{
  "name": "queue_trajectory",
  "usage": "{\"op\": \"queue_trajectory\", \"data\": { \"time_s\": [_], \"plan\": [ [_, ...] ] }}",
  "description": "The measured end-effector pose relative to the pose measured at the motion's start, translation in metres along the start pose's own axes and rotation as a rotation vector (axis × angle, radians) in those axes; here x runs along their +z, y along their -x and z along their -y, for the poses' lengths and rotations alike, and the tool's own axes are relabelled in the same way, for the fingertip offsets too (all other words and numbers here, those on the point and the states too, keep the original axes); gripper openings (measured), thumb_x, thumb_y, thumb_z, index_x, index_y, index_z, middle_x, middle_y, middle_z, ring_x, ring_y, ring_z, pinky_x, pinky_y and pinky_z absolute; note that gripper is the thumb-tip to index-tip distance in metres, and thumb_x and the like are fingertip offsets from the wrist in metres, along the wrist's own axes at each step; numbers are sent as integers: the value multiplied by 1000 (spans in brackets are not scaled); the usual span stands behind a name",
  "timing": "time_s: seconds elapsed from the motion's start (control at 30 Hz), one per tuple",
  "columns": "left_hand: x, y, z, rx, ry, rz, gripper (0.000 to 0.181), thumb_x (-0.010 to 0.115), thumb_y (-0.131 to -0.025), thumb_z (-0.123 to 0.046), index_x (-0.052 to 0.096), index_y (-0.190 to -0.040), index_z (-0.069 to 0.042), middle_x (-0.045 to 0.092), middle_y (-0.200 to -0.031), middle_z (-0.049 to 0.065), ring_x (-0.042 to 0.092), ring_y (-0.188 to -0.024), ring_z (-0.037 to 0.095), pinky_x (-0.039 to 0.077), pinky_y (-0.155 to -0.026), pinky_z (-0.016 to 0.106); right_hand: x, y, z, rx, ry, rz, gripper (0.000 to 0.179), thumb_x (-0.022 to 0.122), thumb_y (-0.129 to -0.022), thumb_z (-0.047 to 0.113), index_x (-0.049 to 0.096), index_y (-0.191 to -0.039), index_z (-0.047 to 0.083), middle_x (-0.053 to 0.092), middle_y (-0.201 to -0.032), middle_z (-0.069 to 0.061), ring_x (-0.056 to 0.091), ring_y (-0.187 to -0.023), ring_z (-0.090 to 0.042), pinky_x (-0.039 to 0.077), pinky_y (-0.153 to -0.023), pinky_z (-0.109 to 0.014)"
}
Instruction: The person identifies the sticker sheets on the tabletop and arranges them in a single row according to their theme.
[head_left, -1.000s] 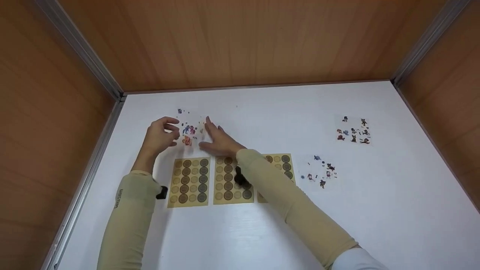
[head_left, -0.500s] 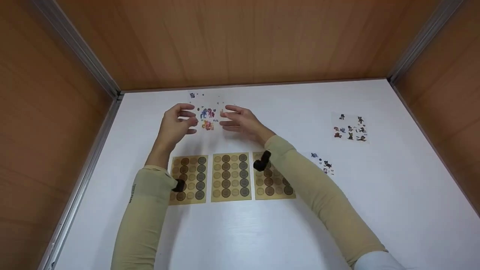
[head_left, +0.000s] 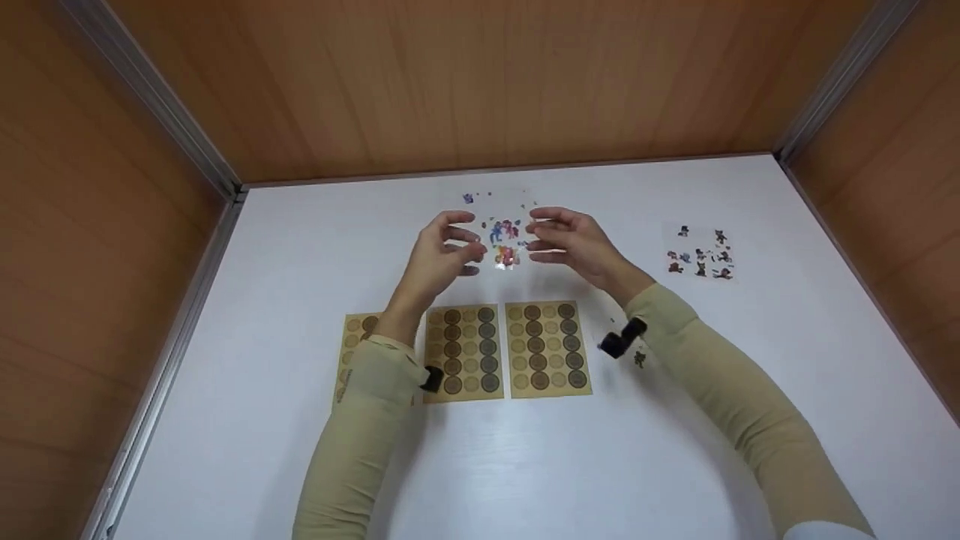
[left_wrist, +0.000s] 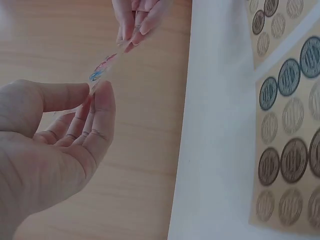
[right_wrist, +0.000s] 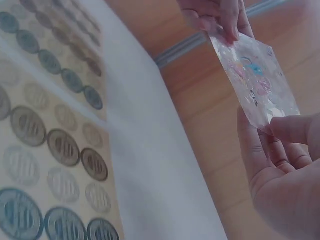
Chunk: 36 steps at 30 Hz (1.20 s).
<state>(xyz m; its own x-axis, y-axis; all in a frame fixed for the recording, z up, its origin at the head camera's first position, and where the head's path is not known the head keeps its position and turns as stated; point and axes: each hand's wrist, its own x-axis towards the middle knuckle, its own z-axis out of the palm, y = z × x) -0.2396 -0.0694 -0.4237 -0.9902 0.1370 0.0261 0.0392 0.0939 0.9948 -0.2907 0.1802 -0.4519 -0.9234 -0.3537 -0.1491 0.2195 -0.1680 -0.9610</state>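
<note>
A clear sticker sheet (head_left: 506, 232) with colourful pony pictures is held up over the table, stretched between both hands. My left hand (head_left: 442, 247) pinches its left edge between thumb and fingers. On the opposite edge, my right hand (head_left: 581, 247) pinches it the same way. The right wrist view shows the transparent sheet (right_wrist: 257, 80) tilted, its surface shiny. In the left wrist view it appears nearly edge-on, a thin sheet (left_wrist: 106, 65) between the left thumb and fingertips.
Below the hands lie three tan coin-sticker sheets in a row: left (head_left: 352, 337), middle (head_left: 463, 352), right (head_left: 549, 349). Another clear sticker sheet (head_left: 701, 251) rests at the right. One more, with small figures (head_left: 639, 358), is mostly hidden by the right forearm. Wooden panels (head_left: 480, 82) wall the table.
The pony sticker sheet has come up from the table's left side and moved right, to above the middle. Both hands travelled with it; the right hand went from flat fingers to pinching its edge.
</note>
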Motion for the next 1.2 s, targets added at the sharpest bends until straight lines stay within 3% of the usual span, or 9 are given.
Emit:
{"op": "queue_trajectory", "data": {
  "time_s": [0.17, 0.37, 0.53, 0.7, 1.0, 1.2],
  "plan": [
    [36, -2, 7, -11, 3, 93, 41, 63, -97, 1, 53, -136, -6, 62, -110, 16, 70, -94, 33, 63, -77, 39, -38, 31, 4, -72, 92, -21, 42, 68, -98, 12, 57, -138, 4, 63, -123, -16, 68, -106, -31, 59, -92, -42],
    [82, -1, 18, -28, 45, 179, 39, 60, -99, 3, 53, -137, -3, 61, -108, 14, 70, -95, 37, 63, -77, 37, -82, 70, 2, -114, 130, -64, 44, 68, -99, 14, 55, -140, 4, 64, -124, -15, 69, -102, -25, 59, -90, -40],
    [117, 1, 27, -38, 28, 191, 38, 61, -99, 3, 55, -136, -5, 62, -105, 10, 72, -90, 32, 63, -77, 39, -114, 101, -1, -127, 162, -82, 47, 65, -101, 21, 52, -144, 7, 63, -128, -14, 69, -105, -26, 60, -88, -39],
    [149, -1, 34, -48, 20, 185, 37, 63, -98, 1, 57, -134, -6, 63, -103, 7, 72, -85, 22, 63, -72, 31, -139, 126, -5, -100, 214, -104, 54, 67, -100, 20, 46, -147, 7, 64, -126, -10, 70, -102, -24, 60, -86, -38],
    [204, 2, 40, -97, 127, 242, 34, 64, -96, 6, 60, -126, -9, 63, -97, 4, 73, -81, 22, 63, -69, 29, -178, 166, -14, -114, 390, -190, 52, 68, -99, 17, 49, -147, 9, 69, -117, -10, 73, -97, -20, 61, -82, -34],
    [233, 6, 44, -109, 32, 270, 35, 65, -96, 3, 60, -127, -13, 63, -93, -3, 73, -80, 21, 61, -65, 25, -194, 182, -18, -100, 524, -259, 51, 69, -98, 19, 50, -146, 15, 72, -112, -4, 74, -94, -20, 62, -77, -32]
  ]
}}
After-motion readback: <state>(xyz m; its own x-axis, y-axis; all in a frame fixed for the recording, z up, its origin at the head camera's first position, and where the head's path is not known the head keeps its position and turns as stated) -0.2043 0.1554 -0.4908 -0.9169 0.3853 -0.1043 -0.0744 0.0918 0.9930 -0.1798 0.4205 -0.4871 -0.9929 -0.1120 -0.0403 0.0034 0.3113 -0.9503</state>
